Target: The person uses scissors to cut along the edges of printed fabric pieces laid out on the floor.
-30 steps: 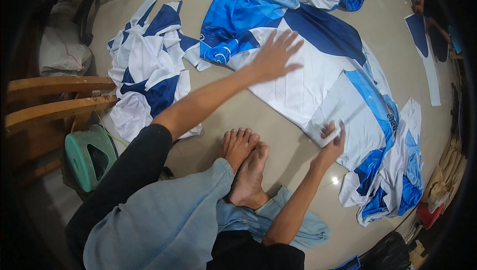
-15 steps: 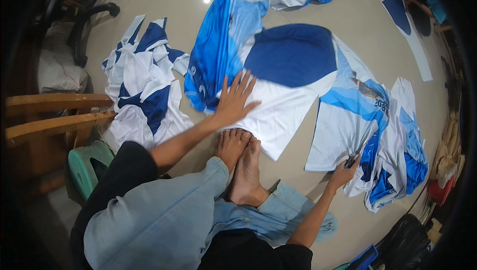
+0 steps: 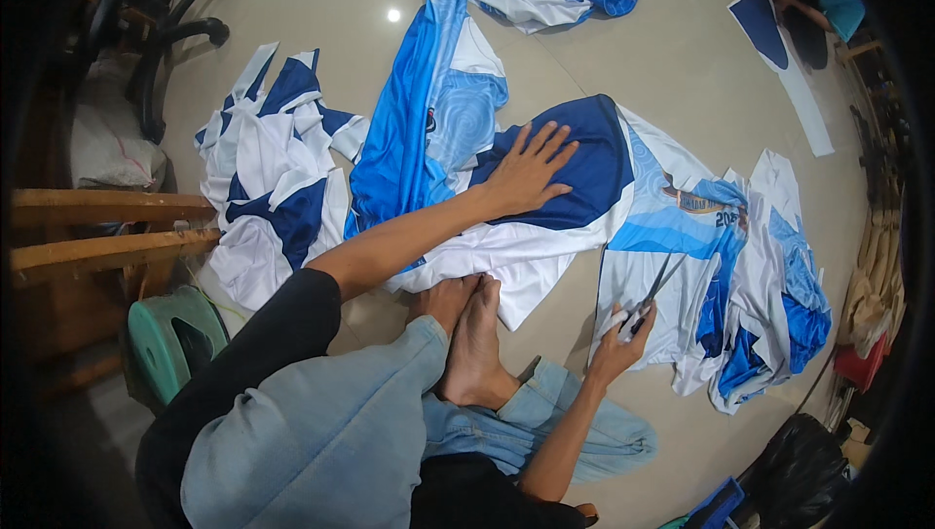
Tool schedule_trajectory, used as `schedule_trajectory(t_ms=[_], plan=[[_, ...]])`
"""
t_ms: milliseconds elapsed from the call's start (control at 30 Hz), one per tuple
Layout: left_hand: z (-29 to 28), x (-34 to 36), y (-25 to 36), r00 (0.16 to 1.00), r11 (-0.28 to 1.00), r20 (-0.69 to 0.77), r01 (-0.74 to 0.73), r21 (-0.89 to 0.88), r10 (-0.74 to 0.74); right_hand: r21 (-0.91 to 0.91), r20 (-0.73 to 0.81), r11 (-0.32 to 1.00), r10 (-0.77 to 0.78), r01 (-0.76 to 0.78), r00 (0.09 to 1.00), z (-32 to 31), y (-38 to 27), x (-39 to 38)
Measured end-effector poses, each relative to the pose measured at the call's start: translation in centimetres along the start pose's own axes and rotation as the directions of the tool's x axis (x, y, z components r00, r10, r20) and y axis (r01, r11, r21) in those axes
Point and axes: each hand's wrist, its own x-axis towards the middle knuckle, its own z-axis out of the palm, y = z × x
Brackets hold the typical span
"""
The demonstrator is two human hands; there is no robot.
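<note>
The left forearm (image 3: 404, 237) reaches long and slanting, up from the lower left across the front of the body; its wrist (image 3: 484, 202) looks nearly straight, and the left hand (image 3: 529, 175) lies flat, palm down — fingers (image 3: 559, 144) fanned, thumb (image 3: 558, 190) set apart to the right; the right forearm (image 3: 563, 441) leans up and rightward, and the right hand (image 3: 619, 346) — lower, nearer the body, well apart from the left — is curled in a grip.

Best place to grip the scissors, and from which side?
Probably the handles, from the wearer's side: the blades point away over the white-and-blue fabric, so that approach avoids the edges. The right hand holds them there.
</note>
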Motion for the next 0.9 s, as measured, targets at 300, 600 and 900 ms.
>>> schedule_trajectory(t_ms=[300,600,900], plan=[[-1.8,-5.5,-2.5,0.99,0.999,0.134,-0.037,0.007,0.036,-0.23,-0.056,0.973,0.022,-0.035,0.998,-4.0,7.5,3.0],[-0.9,2.3,0.8,0.962,0.965,0.083,-0.254,-0.061,0.259,-0.059,0.001,0.998,0.0,0.0,1.0,2.5,2.5,15.9],[2.2,2.5,-1.1,0.991,0.991,0.116,-0.074,0.108,0.061,-0.541,-0.136,0.828,0.089,-0.149,0.987,10.1,4.1,32.5]])
